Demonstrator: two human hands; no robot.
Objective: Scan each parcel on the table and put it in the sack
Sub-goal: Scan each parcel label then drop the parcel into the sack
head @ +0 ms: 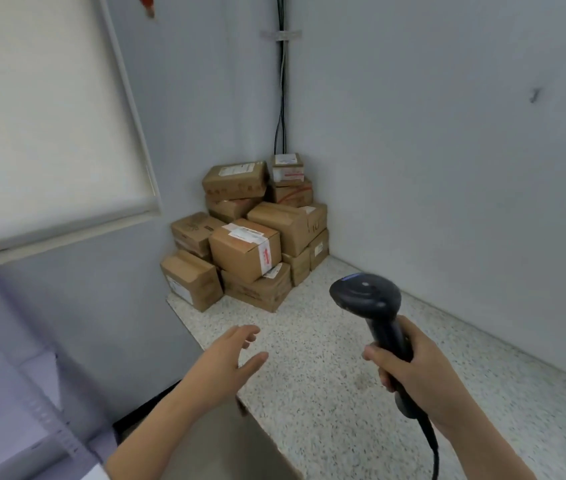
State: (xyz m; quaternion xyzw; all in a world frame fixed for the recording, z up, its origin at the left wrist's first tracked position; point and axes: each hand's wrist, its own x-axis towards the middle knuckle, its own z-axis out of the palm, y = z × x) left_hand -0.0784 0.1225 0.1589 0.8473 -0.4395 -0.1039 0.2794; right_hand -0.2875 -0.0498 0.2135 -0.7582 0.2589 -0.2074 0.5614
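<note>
Head view: cables (281,98) run down the wall corner at twelve o'clock; a blind (39,109) hangs at ten, a blurred shelf frame (14,323) at eight. Brown taped parcels (245,237) sit stacked centrally, in the speckled table's (326,358) far corner. Left hand (229,355) hovers, fingers spread; right hand (409,372) clamps the black scanner (366,294) at four. Labels unreadable.

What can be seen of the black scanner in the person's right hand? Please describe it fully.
The scanner is black, gun-shaped and plastic-looking, with a wide rounded head and a slim handle. It stands nearly upright above the speckled table, not touching it, head facing the pile of parcels. The right hand grips the handle, fingers curled round it. A dark cable leaves the handle's bottom.
</note>
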